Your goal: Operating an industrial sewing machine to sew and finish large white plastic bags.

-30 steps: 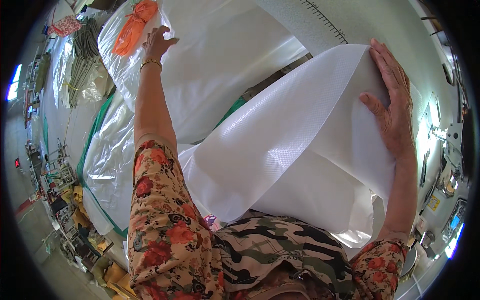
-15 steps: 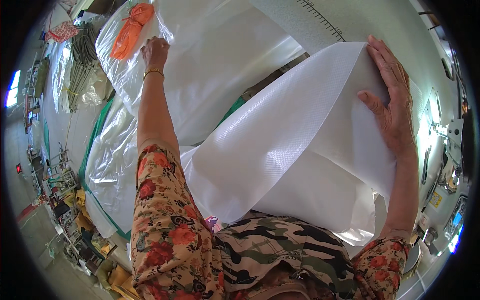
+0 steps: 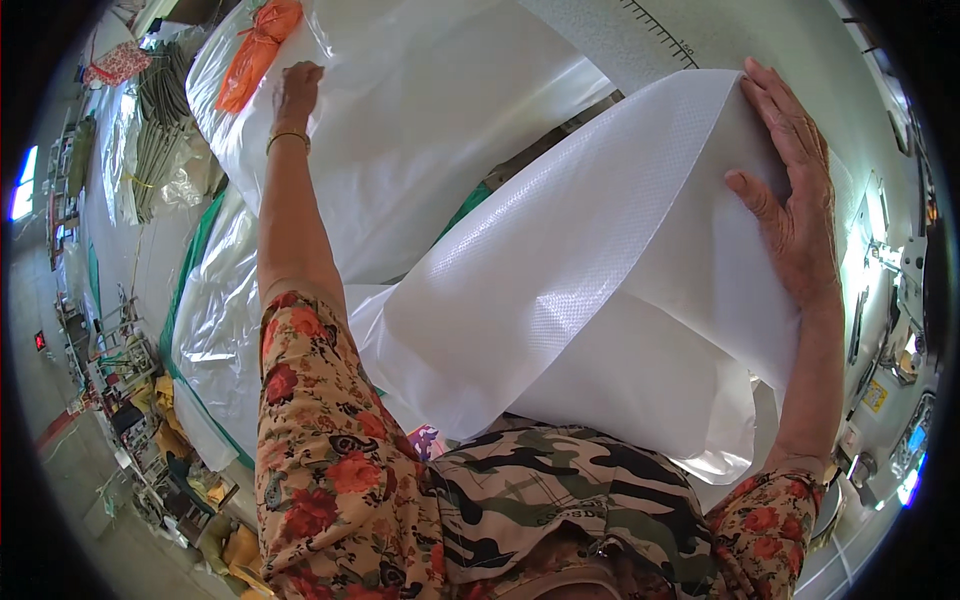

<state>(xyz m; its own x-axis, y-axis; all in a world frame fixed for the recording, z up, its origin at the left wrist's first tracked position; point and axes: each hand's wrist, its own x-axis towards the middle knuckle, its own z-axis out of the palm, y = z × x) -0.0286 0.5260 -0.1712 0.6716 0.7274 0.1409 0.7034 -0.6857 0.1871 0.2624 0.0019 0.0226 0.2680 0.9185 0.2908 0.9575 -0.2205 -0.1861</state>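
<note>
My left hand (image 3: pixel 297 92) is stretched far forward with its fingers curled, above a large sheet of shiny white plastic (image 3: pixel 400 120). Just left of it lies an orange plastic bag (image 3: pixel 250 70), knotted near its top. What the left fingers hold, if anything, is hidden. On the right, my right hand (image 3: pixel 795 200) rests with fingers extended and thumb apart on a folded white textured plastic sheet (image 3: pixel 560 250). Its fingertips lie by the sheet's upper corner. The sheet's folded layers drape toward my body.
A measuring scale (image 3: pixel 660 35) is marked on the pale work table (image 3: pixel 720 35) at the far side. At far left lie a bundle of grey-green strips (image 3: pixel 165 115) and crumpled clear plastic (image 3: pixel 190 180). Machine parts (image 3: pixel 910 275) stand along the right edge.
My left hand has moved slightly forward and left, nearer the orange bag's side. My right hand stays flat on the folded sheet, shifted only a little to the right in view.
</note>
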